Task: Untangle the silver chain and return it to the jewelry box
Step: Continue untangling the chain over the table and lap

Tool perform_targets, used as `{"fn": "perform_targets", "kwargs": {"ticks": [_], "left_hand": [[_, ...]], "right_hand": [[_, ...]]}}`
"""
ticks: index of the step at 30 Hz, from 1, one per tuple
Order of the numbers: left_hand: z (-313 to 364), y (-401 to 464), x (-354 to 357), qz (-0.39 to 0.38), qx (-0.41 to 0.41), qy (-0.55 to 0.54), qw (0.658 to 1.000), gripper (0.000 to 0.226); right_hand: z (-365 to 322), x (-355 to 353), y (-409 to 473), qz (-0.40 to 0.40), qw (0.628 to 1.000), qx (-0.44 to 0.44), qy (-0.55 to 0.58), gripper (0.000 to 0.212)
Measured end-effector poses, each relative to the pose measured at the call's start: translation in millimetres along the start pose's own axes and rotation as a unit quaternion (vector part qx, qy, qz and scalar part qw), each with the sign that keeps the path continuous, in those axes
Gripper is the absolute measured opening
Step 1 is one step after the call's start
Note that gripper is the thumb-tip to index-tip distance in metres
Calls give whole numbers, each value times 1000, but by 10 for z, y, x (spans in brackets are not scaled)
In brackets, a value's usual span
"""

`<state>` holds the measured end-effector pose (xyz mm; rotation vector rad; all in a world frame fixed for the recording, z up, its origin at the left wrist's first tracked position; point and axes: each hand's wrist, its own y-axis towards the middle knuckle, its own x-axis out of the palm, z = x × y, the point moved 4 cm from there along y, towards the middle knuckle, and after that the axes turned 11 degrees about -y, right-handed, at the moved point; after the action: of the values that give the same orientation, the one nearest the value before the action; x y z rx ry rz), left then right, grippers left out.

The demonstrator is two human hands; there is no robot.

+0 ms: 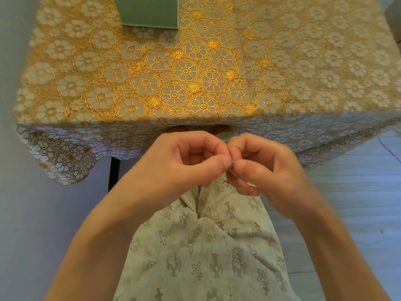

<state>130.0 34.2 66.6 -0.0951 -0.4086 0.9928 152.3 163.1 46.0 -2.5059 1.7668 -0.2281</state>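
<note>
Closest of all, under both arms, are the person's legs in soft pale trousers with small grey crosses printed on them [208, 253]. The two bare arms reach forward over them.

The left hand [184, 161] and the right hand [262, 166] are held up close together, just above the knees. Their fingertips meet in the middle. Both hands have curled fingers. The thumb and first finger of each hand pinch the thin silver chain [231, 164] right where the hands touch. Only a tiny shiny bit of it shows between the fingertips. A little more of the chain peeks out just below the hands, where a small silver loop hangs down against the trousers. The rest of it is hidden inside the fingers, so I cannot tell how knotted it is.

Just past the hands is the edge of a table. A lacy cloth with gold and white flowers [195, 79] covers the top and hangs down over the near side, right behind the knuckles.

Far from the hands, at the back of the table and a bit to the left, stands a green box with a pale edge [149, 13]. Only its lower part can be seen.

To the right of the hands, lower down, is a pale floor [358, 203].
</note>
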Motion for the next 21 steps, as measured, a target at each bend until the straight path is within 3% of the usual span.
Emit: {"fn": "perform_targets", "kwargs": {"ticks": [4,12,21], "left_hand": [[-7,-13,-1,11,0,-5,1000,9],[21,-32,-17,13,16,19,1000,8],[-12,-48,-45,60,103,181,976,8]], "right_hand": [[22,10,3,-10,998,3,56,9],[45,-35,-3,11,999,1,41,7],[40,-66,-22,42,998,0,-43,4]]}}
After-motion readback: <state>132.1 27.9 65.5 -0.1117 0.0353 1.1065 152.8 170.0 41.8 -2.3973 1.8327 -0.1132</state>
